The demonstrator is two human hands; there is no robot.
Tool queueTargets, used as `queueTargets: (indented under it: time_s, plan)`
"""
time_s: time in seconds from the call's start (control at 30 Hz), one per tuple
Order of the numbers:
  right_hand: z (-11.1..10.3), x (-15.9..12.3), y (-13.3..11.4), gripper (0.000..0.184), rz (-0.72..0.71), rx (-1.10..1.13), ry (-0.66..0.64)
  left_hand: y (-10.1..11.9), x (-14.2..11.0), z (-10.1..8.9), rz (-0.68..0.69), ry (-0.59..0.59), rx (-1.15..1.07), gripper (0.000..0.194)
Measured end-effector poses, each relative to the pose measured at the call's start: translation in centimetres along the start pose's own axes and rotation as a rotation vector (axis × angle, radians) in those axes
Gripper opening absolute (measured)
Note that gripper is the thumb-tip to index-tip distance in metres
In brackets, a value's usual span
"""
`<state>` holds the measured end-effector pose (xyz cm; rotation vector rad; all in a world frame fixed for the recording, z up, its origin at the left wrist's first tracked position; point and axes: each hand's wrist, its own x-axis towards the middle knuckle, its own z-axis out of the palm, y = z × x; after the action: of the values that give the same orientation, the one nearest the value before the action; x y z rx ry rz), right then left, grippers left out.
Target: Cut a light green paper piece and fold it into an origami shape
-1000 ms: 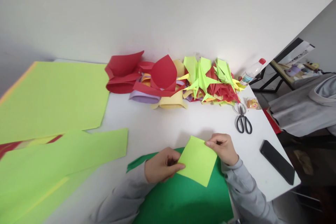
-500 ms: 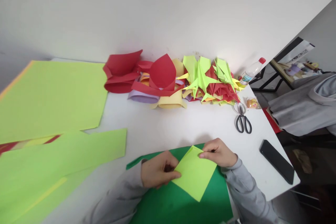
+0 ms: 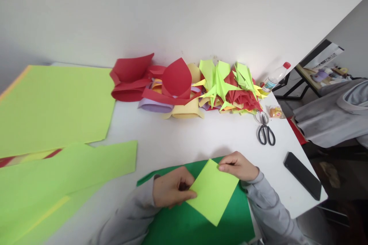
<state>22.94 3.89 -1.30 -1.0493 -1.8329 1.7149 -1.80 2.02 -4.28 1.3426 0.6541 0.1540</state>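
A lime-green folded paper square (image 3: pixel 214 193) is held above a dark green sheet (image 3: pixel 201 227) at the front of the table. My left hand (image 3: pixel 174 187) pinches its left corner, thumb on top and fingers underneath. On the upper right edge, my right hand (image 3: pixel 238 165) grips the paper between thumb and fingers. One corner of the square points toward me. The fingertips behind the paper are hidden.
Large lime-green sheets (image 3: pixel 63 103) cover the left side. Red paper shapes (image 3: pixel 176 78) and folded green pieces (image 3: pixel 220 84) line the wall. Scissors (image 3: pixel 266 134), a phone (image 3: pixel 303 176), a wrapped snack (image 3: pixel 275 112) and a bottle (image 3: pixel 276 78) are at right. A person in grey (image 3: pixel 330 113) is beyond.
The paper's near corner has swung slightly down and left, and its top edges now look flatter together. Both hands keep their grip. The view has shifted a little.
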Motion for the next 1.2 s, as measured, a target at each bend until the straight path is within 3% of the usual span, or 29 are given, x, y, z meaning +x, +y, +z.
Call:
queueTargets:
  time_s: [0.3,0.47,0.7,0.9,1.2]
  plan:
    - [0.0,-0.1,0.0,0.045,-0.031,-0.006,-0.011,0.1,0.1,0.0,0.010,-0.032,0.018,0.044]
    - [0.8,0.2,0.4,0.043,0.022,0.064,0.025,-0.1,0.1,0.0,0.018,-0.045,0.042,0.044]
    - [1.3,0.3,0.4,0.043,-0.019,0.111,0.077,-0.2,0.4,0.1,0.049,-0.032,0.057,0.046]
    - [1.8,0.5,0.5,0.041,0.028,0.178,0.067,-1.2,0.6,0.1,0.052,-0.050,0.075,0.046]
    - [2.8,0.8,0.5,0.037,0.082,0.323,0.167,-1.3,0.7,0.0,0.071,-0.056,0.090,0.044]
